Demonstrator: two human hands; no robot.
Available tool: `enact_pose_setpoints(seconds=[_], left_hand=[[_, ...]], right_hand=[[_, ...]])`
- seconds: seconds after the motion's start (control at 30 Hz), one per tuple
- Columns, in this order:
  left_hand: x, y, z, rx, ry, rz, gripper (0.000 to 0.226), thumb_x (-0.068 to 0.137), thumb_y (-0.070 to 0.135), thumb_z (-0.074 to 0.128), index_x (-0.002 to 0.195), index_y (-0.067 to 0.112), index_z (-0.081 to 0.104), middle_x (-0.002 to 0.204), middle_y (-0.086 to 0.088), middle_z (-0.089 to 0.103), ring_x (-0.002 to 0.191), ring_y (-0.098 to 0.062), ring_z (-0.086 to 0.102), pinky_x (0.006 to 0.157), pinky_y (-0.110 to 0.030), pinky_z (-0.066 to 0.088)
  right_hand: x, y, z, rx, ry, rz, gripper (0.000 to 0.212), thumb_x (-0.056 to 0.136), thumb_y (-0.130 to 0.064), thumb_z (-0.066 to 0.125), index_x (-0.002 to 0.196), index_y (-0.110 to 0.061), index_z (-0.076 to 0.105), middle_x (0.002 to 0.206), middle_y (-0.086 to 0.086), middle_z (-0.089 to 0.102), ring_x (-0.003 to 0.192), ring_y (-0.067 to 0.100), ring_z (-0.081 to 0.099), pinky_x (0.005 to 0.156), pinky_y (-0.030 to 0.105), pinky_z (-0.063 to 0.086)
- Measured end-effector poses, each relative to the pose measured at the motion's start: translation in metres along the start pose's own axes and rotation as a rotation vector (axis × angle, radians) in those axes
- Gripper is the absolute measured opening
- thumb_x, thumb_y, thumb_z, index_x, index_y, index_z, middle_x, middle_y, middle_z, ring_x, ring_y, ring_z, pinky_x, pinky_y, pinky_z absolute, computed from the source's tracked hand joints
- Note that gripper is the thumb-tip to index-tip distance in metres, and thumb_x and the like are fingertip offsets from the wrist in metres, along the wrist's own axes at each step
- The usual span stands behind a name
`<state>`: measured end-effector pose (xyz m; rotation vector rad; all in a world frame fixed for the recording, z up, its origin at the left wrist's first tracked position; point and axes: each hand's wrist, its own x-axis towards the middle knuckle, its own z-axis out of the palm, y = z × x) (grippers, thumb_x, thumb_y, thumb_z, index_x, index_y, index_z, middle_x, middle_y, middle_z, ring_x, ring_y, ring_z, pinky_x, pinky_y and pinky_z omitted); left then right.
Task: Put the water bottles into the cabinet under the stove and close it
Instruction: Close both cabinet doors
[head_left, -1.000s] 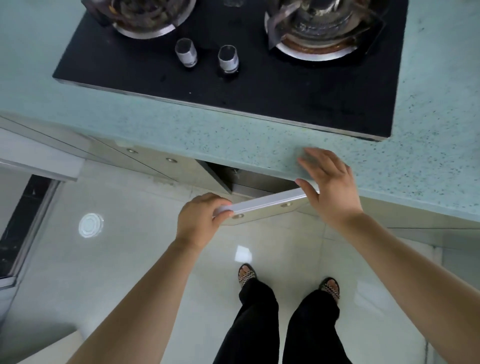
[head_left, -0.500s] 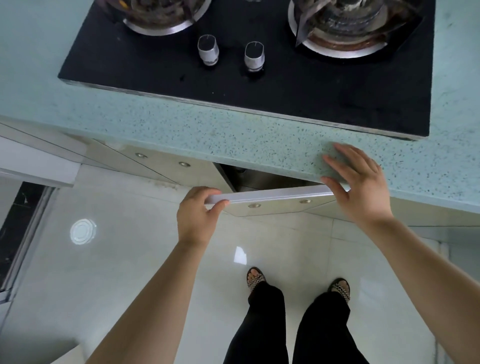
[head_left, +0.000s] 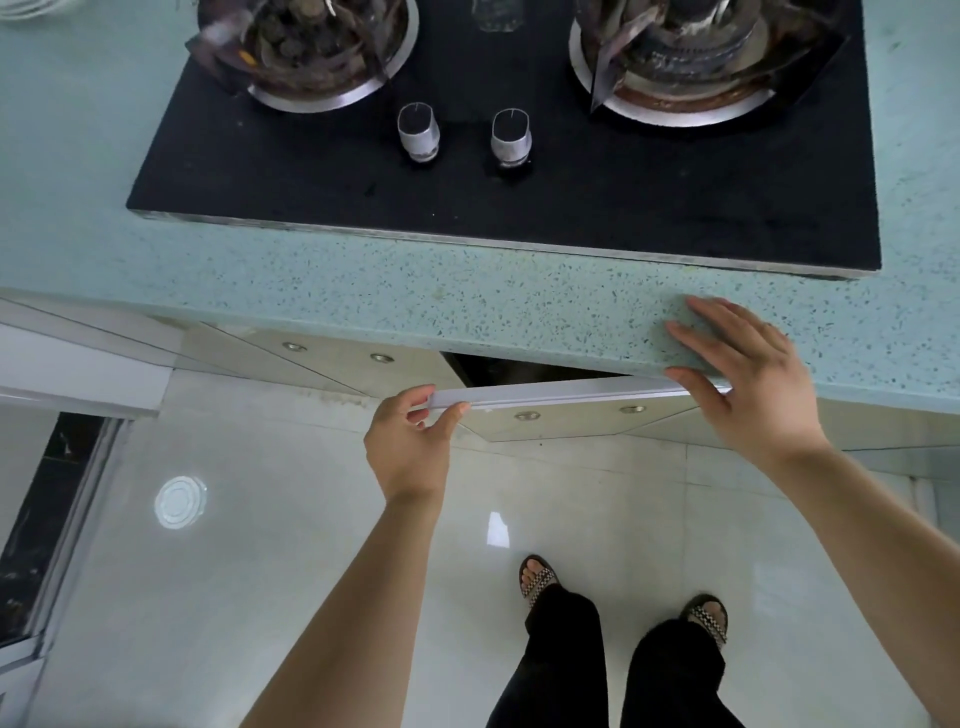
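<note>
The white cabinet door (head_left: 566, 394) under the black gas stove (head_left: 519, 171) stands slightly ajar, with a narrow dark gap (head_left: 519, 370) behind its top edge. My left hand (head_left: 410, 447) pinches the door's free left end between thumb and fingers. My right hand (head_left: 748, 379) lies flat with spread fingers against the door's right end and the pale green counter edge (head_left: 467, 312). No water bottle is visible; the cabinet's inside is hidden.
A neighbouring shut cabinet door (head_left: 332, 358) lies left of the gap. Two stove knobs (head_left: 418, 130) sit near the stove's front. My feet in sandals (head_left: 540, 577) stand on the glossy white floor below. A dark strip (head_left: 47, 519) runs along the left.
The door has swung inward toward the cabinet, narrowing the gap. Both hands followed it toward the counter, and the right hand slid right along the counter edge.
</note>
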<state>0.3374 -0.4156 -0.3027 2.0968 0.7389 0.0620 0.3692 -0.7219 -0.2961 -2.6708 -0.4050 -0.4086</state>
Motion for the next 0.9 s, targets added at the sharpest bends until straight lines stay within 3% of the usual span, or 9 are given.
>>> enact_pose_setpoints(seconds=[0.1, 0.47, 0.77, 0.9], left_hand=[[0.0, -0.004, -0.002, -0.02, 0.007, 0.014, 0.036, 0.067, 0.027, 0.082, 0.099, 0.017, 0.069, 0.098, 0.005, 0.068, 0.082, -0.01, 0.064, 0.064, -0.001, 0.041], [0.027, 0.012, 0.023, -0.049, 0.109, -0.051, 0.036, 0.066, 0.044, 0.079, 0.094, 0.028, 0.063, 0.084, 0.017, 0.064, 0.078, -0.011, 0.065, 0.067, -0.022, 0.043], [0.035, 0.021, 0.031, 0.043, 0.116, -0.104, 0.032, 0.073, 0.041, 0.073, 0.097, 0.023, 0.062, 0.102, 0.008, 0.066, 0.083, -0.009, 0.055, 0.073, -0.025, 0.036], [0.036, 0.028, 0.023, 0.171, -0.007, -0.123, 0.041, 0.077, 0.044, 0.069, 0.107, 0.018, 0.062, 0.115, 0.001, 0.064, 0.102, -0.018, 0.058, 0.079, -0.027, 0.038]], right_hand=[[0.0, 0.001, 0.0, -0.018, 0.004, -0.015, 0.039, 0.09, -0.039, 0.051, 0.118, -0.015, 0.063, 0.131, 0.009, 0.057, 0.122, 0.029, 0.05, 0.098, 0.043, 0.041], [0.0, 0.007, 0.005, -0.052, 0.048, -0.052, 0.038, 0.09, -0.04, 0.054, 0.118, -0.017, 0.064, 0.13, 0.008, 0.058, 0.121, 0.027, 0.052, 0.099, 0.038, 0.04], [-0.001, 0.003, 0.004, -0.065, 0.015, -0.014, 0.038, 0.09, -0.04, 0.052, 0.118, -0.018, 0.064, 0.132, 0.007, 0.057, 0.123, 0.028, 0.052, 0.1, 0.041, 0.04], [-0.001, -0.01, -0.005, -0.01, -0.076, 0.082, 0.043, 0.09, -0.041, 0.047, 0.124, -0.017, 0.058, 0.138, 0.008, 0.051, 0.13, 0.03, 0.045, 0.106, 0.048, 0.037]])
